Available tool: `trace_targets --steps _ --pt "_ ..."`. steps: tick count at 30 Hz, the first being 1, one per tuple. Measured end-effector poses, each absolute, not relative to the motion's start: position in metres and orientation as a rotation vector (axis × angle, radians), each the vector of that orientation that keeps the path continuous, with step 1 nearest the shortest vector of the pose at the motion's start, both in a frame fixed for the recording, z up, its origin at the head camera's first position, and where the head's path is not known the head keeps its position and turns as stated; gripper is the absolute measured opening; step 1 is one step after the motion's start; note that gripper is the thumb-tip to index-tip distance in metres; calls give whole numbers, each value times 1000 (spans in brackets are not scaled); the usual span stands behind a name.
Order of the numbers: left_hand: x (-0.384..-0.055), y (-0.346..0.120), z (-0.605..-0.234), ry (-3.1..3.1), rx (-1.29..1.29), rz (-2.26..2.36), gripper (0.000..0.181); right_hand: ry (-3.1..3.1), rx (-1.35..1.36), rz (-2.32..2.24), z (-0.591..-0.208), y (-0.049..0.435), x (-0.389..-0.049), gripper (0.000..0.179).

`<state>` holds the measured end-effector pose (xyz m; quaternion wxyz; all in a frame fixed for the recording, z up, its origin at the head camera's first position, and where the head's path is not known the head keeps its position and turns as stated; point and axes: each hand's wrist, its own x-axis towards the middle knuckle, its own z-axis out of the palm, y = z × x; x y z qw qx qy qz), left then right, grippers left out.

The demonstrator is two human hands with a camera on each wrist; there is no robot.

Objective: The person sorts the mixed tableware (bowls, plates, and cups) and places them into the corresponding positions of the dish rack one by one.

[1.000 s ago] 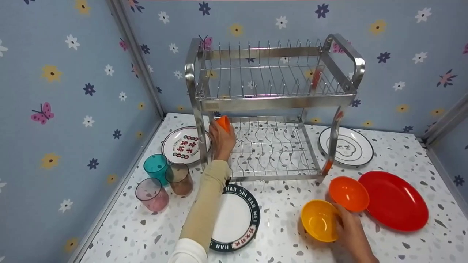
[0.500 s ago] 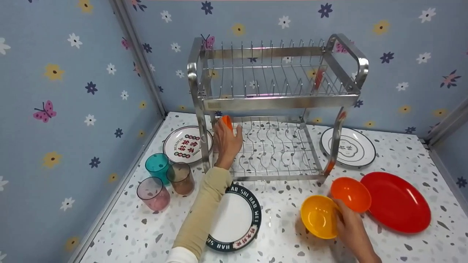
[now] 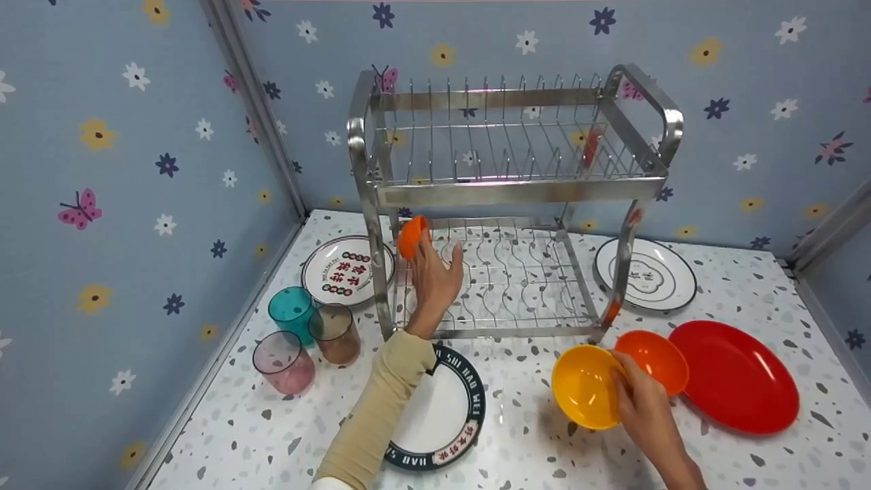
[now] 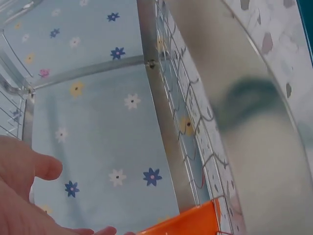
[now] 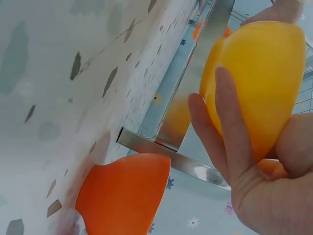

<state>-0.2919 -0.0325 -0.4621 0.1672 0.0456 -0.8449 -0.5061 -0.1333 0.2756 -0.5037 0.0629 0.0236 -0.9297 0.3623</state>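
Observation:
An orange bowl [image 3: 409, 237] stands tipped on its side at the back left of the lower tier of a metal dish rack [image 3: 524, 192]. Beside it is my left hand [image 3: 439, 280], its fingers extended and the thumb held apart. In the left wrist view, that bowl's rim [image 4: 190, 221] shows just past the fingertips; contact cannot be made out. My right hand [image 3: 646, 401] grips a yellow bowl [image 3: 580, 388] by its right side, thumb inside and fingers outside. Behind that hand a second orange bowl [image 3: 659, 362] sits on the table, partly covered.
A red oval plate [image 3: 738, 378] lies at the right and a white plate [image 3: 653, 292] behind it. Left are another white plate [image 3: 333, 272] and teal [image 3: 291, 313], brown [image 3: 335, 337] and pink [image 3: 286, 367] cups. A dark-rimmed plate [image 3: 469, 435] lies under my left forearm.
My left hand has let go of the orange bowl and drawn back slightly right and toward me, leaving it in the rack. My right hand has raised the yellow bowl a little, moving it slightly left.

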Motion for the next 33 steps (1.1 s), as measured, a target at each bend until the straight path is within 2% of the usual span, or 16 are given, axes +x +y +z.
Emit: trace_targets --steps 9,33 --pt "-277 -22 -469 -2223 20 -1555 57 -2695 144 1073 -506 268 -139 34" --pt "-234 -2 -468 -2253 -119 -1841 53 -2439 259 1057 -504 248 -152 37"
